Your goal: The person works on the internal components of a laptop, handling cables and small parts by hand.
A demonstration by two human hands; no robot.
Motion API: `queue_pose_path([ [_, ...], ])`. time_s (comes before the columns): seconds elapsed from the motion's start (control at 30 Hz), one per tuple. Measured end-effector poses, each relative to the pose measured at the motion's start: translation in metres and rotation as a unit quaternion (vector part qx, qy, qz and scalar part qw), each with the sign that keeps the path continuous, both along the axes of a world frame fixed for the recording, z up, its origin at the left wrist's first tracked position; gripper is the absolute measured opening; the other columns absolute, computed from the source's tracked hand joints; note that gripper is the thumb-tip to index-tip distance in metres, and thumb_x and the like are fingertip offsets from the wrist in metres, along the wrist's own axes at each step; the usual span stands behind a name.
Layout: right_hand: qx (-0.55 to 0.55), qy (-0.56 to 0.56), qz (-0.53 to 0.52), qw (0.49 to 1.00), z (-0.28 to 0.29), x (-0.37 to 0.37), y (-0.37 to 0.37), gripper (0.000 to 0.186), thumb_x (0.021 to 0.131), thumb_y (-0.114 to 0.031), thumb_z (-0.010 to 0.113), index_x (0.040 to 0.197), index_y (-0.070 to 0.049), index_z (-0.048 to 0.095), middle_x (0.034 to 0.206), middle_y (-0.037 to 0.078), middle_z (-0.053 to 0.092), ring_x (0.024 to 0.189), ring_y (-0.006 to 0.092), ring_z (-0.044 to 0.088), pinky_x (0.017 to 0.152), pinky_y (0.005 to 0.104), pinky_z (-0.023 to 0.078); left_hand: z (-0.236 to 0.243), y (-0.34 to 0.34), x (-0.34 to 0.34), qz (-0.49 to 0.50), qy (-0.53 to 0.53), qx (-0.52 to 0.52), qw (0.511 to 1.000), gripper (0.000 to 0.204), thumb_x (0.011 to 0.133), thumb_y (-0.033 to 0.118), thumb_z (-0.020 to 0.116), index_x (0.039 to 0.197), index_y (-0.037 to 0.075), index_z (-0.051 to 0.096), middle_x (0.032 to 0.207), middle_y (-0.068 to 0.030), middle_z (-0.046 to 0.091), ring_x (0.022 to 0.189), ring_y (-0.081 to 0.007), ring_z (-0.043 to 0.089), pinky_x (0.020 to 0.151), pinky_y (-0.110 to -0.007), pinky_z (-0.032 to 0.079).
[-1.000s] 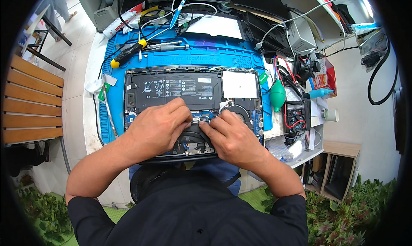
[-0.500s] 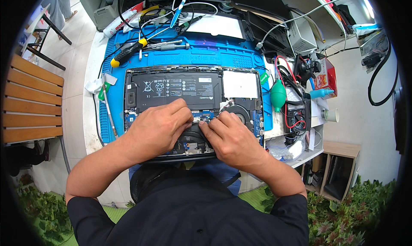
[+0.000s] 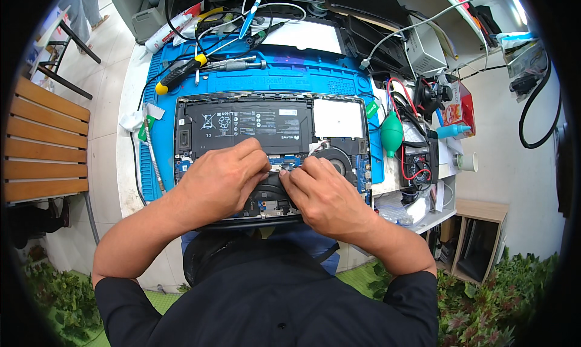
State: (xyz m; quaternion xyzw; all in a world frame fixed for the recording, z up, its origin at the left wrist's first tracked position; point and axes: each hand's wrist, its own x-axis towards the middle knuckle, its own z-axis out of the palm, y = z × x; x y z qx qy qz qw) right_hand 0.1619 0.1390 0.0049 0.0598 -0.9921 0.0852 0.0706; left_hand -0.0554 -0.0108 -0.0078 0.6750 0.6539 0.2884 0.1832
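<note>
Blue matting point(image 3: 260, 84) lies before us. Our left hand point(image 3: 227, 177) and right hand point(image 3: 321, 193) bunch their fingers, gripping what we cannot tell, over the opened laptop point(image 3: 281, 144) on that matting; beyond lies a yellow-black screwdriver point(image 3: 178, 76).

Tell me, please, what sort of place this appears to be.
Probably an electronics repair workspace: an opened black rectangular laptop lies on a blue textured mat, with a slim black-and-yellow screwdriver beyond it.
</note>
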Motion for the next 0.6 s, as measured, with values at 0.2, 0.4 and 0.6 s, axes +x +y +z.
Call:
queue_pose_path([
  [0.2,-0.072,0.051,-0.027,0.996,-0.017,0.005,0.005,0.043,0.089,-0.009,0.071,0.126,0.011,0.074,0.103,0.012,0.064,0.100,0.0283,0.060,0.087,0.0402,0.052,0.002,0.000,0.000,-0.001,-0.002,0.003,1.000,0.016,0.095,0.004,0.081,0.106,0.006,0.070,0.103,-0.0101,0.069,0.084,-0.0336,0.076,0.071,-0.044,0.062],
  [0.4,-0.073,0.062,-0.035,0.995,-0.018,0.006,0.003,0.043,0.089,-0.008,0.073,0.127,0.011,0.074,0.101,0.011,0.064,0.098,0.0283,0.060,0.087,0.0405,0.052,0.003,0.000,0.000,0.000,-0.007,-0.006,1.000,0.016,0.095,0.004,0.082,0.106,0.005,0.070,0.104,-0.0102,0.069,0.084,-0.0336,0.076,0.071,-0.043,0.062],
  [0.6,-0.075,0.063,-0.030,0.995,-0.016,0.004,0.004,0.040,0.089,-0.008,0.073,0.125,0.010,0.074,0.101,0.011,0.064,0.097,0.0282,0.060,0.087,0.0410,0.053,0.003,0.000,0.000,0.003,-0.010,-0.003,1.000,0.015,0.096,0.004,0.081,0.106,0.005,0.070,0.104,-0.0106,0.070,0.084,-0.0336,0.076,0.071,-0.044,0.062],
])
